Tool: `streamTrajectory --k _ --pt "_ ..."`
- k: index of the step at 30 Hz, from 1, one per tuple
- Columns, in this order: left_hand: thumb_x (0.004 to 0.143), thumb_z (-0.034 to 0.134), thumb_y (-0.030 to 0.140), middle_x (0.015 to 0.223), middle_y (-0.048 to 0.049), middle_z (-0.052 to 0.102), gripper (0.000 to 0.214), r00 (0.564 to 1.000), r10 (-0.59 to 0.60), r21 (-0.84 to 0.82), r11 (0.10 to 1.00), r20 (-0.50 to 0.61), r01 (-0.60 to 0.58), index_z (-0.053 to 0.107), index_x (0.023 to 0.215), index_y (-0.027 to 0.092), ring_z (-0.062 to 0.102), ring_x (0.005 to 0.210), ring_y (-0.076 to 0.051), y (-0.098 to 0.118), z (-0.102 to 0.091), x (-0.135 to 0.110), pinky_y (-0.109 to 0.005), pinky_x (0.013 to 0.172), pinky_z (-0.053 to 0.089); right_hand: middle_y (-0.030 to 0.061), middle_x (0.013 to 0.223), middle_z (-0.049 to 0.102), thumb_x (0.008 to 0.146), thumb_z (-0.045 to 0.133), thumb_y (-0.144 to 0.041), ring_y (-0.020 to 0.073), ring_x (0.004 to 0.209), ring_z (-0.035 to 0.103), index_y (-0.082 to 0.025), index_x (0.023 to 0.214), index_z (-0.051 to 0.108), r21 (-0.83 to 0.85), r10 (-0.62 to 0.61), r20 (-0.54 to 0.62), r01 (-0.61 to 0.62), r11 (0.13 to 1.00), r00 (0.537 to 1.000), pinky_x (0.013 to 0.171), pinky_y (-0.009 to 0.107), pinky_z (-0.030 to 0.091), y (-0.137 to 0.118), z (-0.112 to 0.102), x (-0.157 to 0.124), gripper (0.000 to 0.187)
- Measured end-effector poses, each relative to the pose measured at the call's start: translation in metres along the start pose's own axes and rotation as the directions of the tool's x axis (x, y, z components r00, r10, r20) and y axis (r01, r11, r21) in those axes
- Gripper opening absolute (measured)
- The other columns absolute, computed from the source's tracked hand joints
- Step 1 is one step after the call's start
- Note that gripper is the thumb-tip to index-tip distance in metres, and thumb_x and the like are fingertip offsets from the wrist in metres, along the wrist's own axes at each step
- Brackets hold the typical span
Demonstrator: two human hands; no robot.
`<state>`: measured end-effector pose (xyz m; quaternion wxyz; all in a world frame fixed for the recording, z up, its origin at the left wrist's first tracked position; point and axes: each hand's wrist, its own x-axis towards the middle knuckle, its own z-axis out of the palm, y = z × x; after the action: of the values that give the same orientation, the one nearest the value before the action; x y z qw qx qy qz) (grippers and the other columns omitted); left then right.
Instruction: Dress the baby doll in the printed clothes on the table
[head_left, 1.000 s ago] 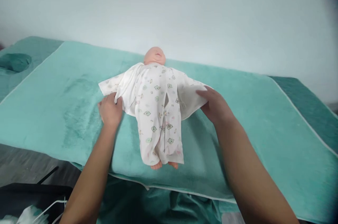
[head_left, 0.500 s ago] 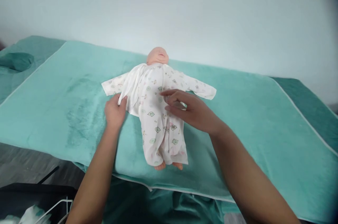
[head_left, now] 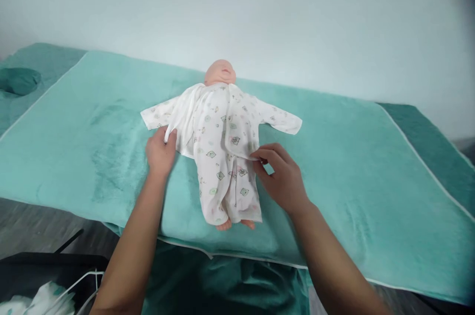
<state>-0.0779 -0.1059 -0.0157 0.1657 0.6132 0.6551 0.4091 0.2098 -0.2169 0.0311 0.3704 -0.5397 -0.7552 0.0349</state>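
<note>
A baby doll (head_left: pixel 220 72) lies on its back, dressed in white printed pants (head_left: pixel 213 176) and a white printed baby shirt (head_left: pixel 243 122). The shirt's sleeves spread out to both sides. My left hand (head_left: pixel 161 152) is closed on the edge of the front flap on the left, which is folded open beside the doll's body. My right hand (head_left: pixel 280 171) pinches the lower hem of the other flap, which lies over the doll's belly. Both of the doll's feet show at the pants' ends.
A green plush cover (head_left: pixel 111 166) with white piping is spread over the bed, with a dark green hole (head_left: pixel 18 81) at its left end. A pale wall (head_left: pixel 237 13) stands behind. At lower left, a black surface (head_left: pixel 44 268) carries a white cloth (head_left: pixel 48 300).
My right hand has moved down and to the right, from over the doll's chest to the hem of the right flap, which now lies flatter. My left hand keeps its hold.
</note>
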Motion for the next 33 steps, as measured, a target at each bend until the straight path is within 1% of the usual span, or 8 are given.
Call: streamTrajectory --k 3,6,10,12,15,19,27,33 --pt "0.095 0.053 0.047 0.071 -0.0003 0.061 0.035 1.000 0.005 0.003 1.000 -0.015 -0.005 0.073 0.103 0.020 0.052 0.066 -0.017 -0.001 0.001 0.001 -0.029 0.068 0.040 0.0099 0.111 0.067 0.096 0.061 -0.014 0.0225 0.100 0.067 -0.022 0.117 0.062 -0.050 -0.008 0.046 0.010 0.999 0.999 0.083 0.038 0.057 -0.012 -0.007 -0.019 0.022" --pt "0.095 0.053 0.047 0.069 0.0004 0.058 0.034 1.000 0.006 -0.005 1.000 -0.022 -0.006 0.073 0.100 0.021 0.050 0.065 -0.017 -0.001 0.002 0.001 -0.028 0.067 0.039 0.0134 0.122 0.065 0.094 0.067 -0.017 0.0259 0.112 0.064 -0.021 0.121 0.060 0.006 -0.053 0.078 0.052 0.999 0.996 0.091 0.042 0.056 -0.039 -0.015 -0.040 0.028" --pt "0.094 0.052 0.046 0.068 0.0008 0.056 0.032 1.000 0.001 0.005 1.000 -0.018 0.000 0.072 0.100 0.021 0.049 0.064 -0.017 0.000 0.001 0.001 -0.028 0.066 0.038 0.0089 0.120 0.071 0.094 0.070 -0.024 0.0270 0.113 0.063 -0.022 0.123 0.061 0.036 -0.173 0.352 0.172 0.985 0.920 0.103 0.050 0.049 -0.075 -0.017 -0.059 0.031" --pt "0.095 0.052 0.046 0.068 0.0006 0.057 0.032 1.000 0.009 0.008 1.000 -0.018 -0.009 0.072 0.099 0.021 0.050 0.064 -0.017 0.000 0.001 0.001 -0.028 0.066 0.038 0.0056 0.116 0.074 0.095 0.069 -0.021 0.0261 0.110 0.064 -0.022 0.123 0.062 -0.018 -0.178 0.399 0.202 0.979 0.900 0.109 0.053 0.043 -0.084 -0.011 -0.062 0.029" --pt "0.095 0.052 0.046 0.069 0.0000 0.058 0.033 1.000 0.025 0.022 0.999 -0.017 -0.025 0.072 0.100 0.021 0.051 0.066 -0.017 -0.001 0.001 0.001 -0.029 0.066 0.040 0.0028 0.109 0.076 0.096 0.065 -0.017 0.0240 0.104 0.065 -0.023 0.116 0.064 -0.083 -0.154 0.342 0.193 0.978 0.927 0.109 0.052 0.041 -0.087 0.001 -0.064 0.021" --pt "0.095 0.051 0.046 0.071 -0.0004 0.060 0.033 1.000 0.018 0.042 0.999 -0.012 -0.017 0.072 0.101 0.021 0.053 0.066 -0.018 0.000 0.001 0.001 -0.029 0.067 0.040 0.0021 0.095 0.073 0.098 0.065 -0.023 0.0215 0.092 0.063 -0.022 0.102 0.061 -0.063 -0.131 0.302 0.157 0.986 0.944 0.103 0.048 0.043 -0.089 0.014 -0.064 0.005" --pt "0.095 0.052 0.045 0.072 -0.0008 0.061 0.034 1.000 0.015 0.027 1.000 -0.006 -0.015 0.073 0.103 0.020 0.051 0.066 -0.017 0.002 0.000 0.000 -0.029 0.067 0.039 -0.0001 0.082 0.066 0.093 0.061 -0.014 0.0177 0.079 0.057 -0.023 0.086 0.053 0.033 -0.115 0.182 0.111 0.993 0.977 0.098 0.043 0.044 -0.114 0.032 -0.073 0.013" --pt "0.095 0.051 0.043 0.074 -0.0016 0.063 0.033 1.000 0.005 0.037 0.999 0.000 -0.005 0.074 0.103 0.020 0.054 0.069 -0.018 0.002 0.000 0.000 -0.029 0.068 0.040 -0.0005 0.086 0.071 0.094 0.064 -0.013 0.0177 0.085 0.064 -0.024 0.088 0.058 0.004 -0.081 0.143 0.081 0.997 0.986 0.106 0.046 0.046 -0.116 0.029 -0.081 0.013"
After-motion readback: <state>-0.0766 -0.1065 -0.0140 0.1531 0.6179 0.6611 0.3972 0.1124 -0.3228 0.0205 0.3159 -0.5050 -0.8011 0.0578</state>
